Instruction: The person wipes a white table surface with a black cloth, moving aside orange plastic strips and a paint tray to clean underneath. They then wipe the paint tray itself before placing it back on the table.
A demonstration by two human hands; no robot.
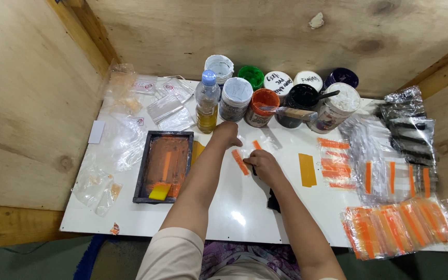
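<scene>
My left hand (226,134) rests fingers-down on the white board (224,207), just below an orange paint pot (261,107). My right hand (263,165) lies beside it, fingers curled at a narrow orange strip (240,162) that lies flat on the board. A second, shorter orange strip (256,144) sits between the two hands. Something dark shows under my right wrist (273,199). Whether the right fingers pinch the strip or only touch it is unclear.
A dark screen frame (165,166) smeared with orange ink and a yellow squeegee (159,191) lies left. Paint jars, a bottle (207,101) and a brush (291,112) line the back. Bags of orange strips (397,225) lie right, clear bags left, and plywood walls stand around.
</scene>
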